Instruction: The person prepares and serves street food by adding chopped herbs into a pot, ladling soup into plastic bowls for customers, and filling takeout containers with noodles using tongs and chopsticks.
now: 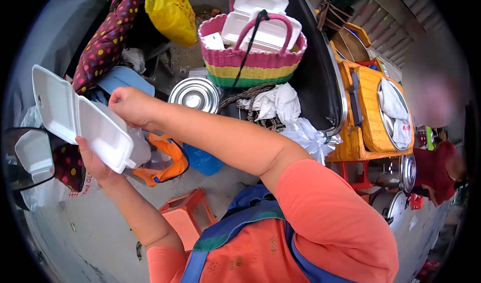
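Note:
An opened white foam box [102,132] is at the left, its lid tilted up. My left hand [95,162] grips the box from below at its near edge, the thumb resting by the hinge. Beside the far edge of the box is my right hand [133,106], its fingers curled in; whether they pinch the rim or something small cannot be made out. Behind the box hangs a clear plastic bag [139,145], partly hidden. A round mirror [32,157] at the far left reflects part of the box.
A striped woven basket [250,65] holds more foam boxes. Near it are a metal lid [194,96], a black seat [320,67] and a yellow bag [173,15]. A red stool [188,218] stands below. An orange-yellow box [368,112] and a person [436,172] are at the right.

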The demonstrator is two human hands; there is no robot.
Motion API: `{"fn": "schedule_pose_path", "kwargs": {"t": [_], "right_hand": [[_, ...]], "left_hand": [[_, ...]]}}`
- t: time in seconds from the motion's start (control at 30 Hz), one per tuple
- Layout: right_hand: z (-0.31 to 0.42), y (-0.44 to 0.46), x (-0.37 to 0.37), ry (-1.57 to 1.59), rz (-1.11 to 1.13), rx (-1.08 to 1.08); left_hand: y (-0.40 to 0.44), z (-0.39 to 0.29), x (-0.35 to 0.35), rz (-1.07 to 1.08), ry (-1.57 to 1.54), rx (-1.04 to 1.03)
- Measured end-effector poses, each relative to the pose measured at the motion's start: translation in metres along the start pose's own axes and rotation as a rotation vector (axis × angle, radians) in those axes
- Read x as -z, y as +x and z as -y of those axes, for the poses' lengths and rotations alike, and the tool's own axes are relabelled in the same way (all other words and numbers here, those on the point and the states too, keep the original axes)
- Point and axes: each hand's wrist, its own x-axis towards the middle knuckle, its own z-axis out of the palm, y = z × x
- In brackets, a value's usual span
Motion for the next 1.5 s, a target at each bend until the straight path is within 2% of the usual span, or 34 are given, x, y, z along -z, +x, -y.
{"fn": "schedule_pose_path", "kwargs": {"t": [0.07, 0.13, 0.2, 0.27, 0.33, 0.37, 0.4, 0.47, 0.5, 0.57, 0.6, 0.67, 0.7, 0.73, 0.8, 0.87, 0.9, 0.93, 0.97, 1.03, 1.07, 1.1, 1.2, 1.23, 1.27, 1.3, 1.33, 1.4, 1.47, 1.5], "right_hand": [[-0.021, 0.0, 0.008, 0.022, 0.023, 0.165], [-0.029, -0.015, 0.029, 0.055, -0.117, 0.105], [-0.003, -0.06, 0.053, 0.072, -0.147, -0.008], [0.005, -0.093, 0.076, 0.021, -0.192, 0.031], [0.015, -0.135, 0.089, -0.038, -0.258, 0.049], [0.019, -0.158, 0.093, -0.063, -0.307, 0.034], [0.024, -0.183, 0.097, -0.087, -0.36, 0.021], [0.028, -0.237, 0.107, -0.101, -0.45, 0.062], [0.029, -0.267, 0.111, -0.094, -0.485, 0.07], [0.027, -0.331, 0.117, -0.067, -0.531, 0.039], [0.027, -0.366, 0.12, -0.05, -0.542, 0.008], [0.012, -0.43, 0.128, -0.357, -0.712, -0.029], [0.004, -0.46, 0.127, -0.525, -0.782, -0.061], [-0.003, -0.49, 0.126, -0.7, -0.847, -0.099], [-0.021, -0.545, 0.124, -0.668, -0.833, -0.288], [-0.052, -0.598, 0.123, -0.458, -0.831, -0.464], [-0.057, -0.624, 0.119, -0.265, -0.893, -0.462], [-0.064, -0.65, 0.115, -0.061, -0.94, -0.457], [-0.077, -0.678, 0.113, -0.04, -0.936, -0.453], [-0.111, -0.731, 0.114, 0.388, -1.008, -0.294], [-0.124, -0.751, 0.111, 0.425, -1.003, -0.279], [-0.134, -0.774, 0.111, 0.427, -1.007, -0.262], [-0.178, -0.863, 0.13, 0.495, -0.971, -0.274], [-0.193, -0.887, 0.131, 0.759, -1.09, -0.075], [-0.204, -0.908, 0.13, 1.026, -1.198, 0.132], [-0.207, -0.929, 0.136, 1.133, -1.26, 0.246], [-0.216, -0.95, 0.142, 1.155, -1.254, 0.257], [-0.241, -0.984, 0.157, 1.25, -1.442, 0.693], [-0.248, -1.016, 0.178, 1.235, -1.731, 0.757], [-0.268, -1.034, 0.191, 1.033, -1.866, 0.659]], "left_hand": [[0.011, 0.013, 0.014, 0.006, 0.02, 0.116], [0.011, 0.029, 0.019, 0.017, 0.01, 0.219], [-0.007, 0.034, 0.013, 0.417, -0.109, 0.348], [-0.023, 0.05, 0.008, 0.597, -0.311, 0.362], [-0.042, 0.074, 0.012, 0.49, -0.259, 0.341], [-0.068, 0.081, -0.045, -0.083, -0.05, 0.367], [-0.069, 0.096, -0.034, 0.402, -0.296, 0.501], [-0.09, 0.105, -0.094, 0.076, -0.078, 0.465], [-0.088, 0.115, -0.106, 0.117, -0.084, 0.489], [-0.087, 0.133, -0.125, 0.822, -0.558, 0.889], [-0.091, 0.145, -0.134, 0.851, -0.559, 0.925], [-0.113, 0.171, -0.156, 0.89, -0.495, 0.868], [-0.129, 0.175, -0.179, 0.888, -0.468, 0.921], [-0.143, 0.184, -0.192, 0.752, -0.489, 1.078], [-0.175, 0.186, -0.243, 0.894, -0.126, 1.27], [-0.224, 0.198, -0.287, 0.687, 0.105, 1.401], [-0.238, 0.221, -0.293, 0.697, 0.052, 1.471], [-0.249, 0.239, -0.301, 0.807, -0.004, 1.589], [-0.269, 0.252, -0.312, 0.782, -0.017, 1.622], [-0.316, 0.277, -0.335, 0.79, 0.002, 1.7], [-0.34, 0.291, -0.344, 0.824, 0.026, 1.746], [-0.362, 0.308, -0.351, 0.888, -0.211, 1.855], [-0.449, 0.359, -0.385, 0.927, -0.112, 1.903], [-0.477, 0.382, -0.39, 0.858, -0.116, 1.974], [-0.505, 0.401, -0.396, 0.865, 0.015, 1.935], [-0.533, 0.419, -0.404, 0.864, 0.026, 1.945], [-0.561, 0.437, -0.412, 0.866, 0.032, 1.951], [-0.611, 0.477, -0.42, 0.897, 0.088, 1.975], [-0.661, 0.509, -0.434, 0.908, 0.128, 1.997], [-0.68, 0.534, -0.435, 0.938, 0.094, 2.04]]}}
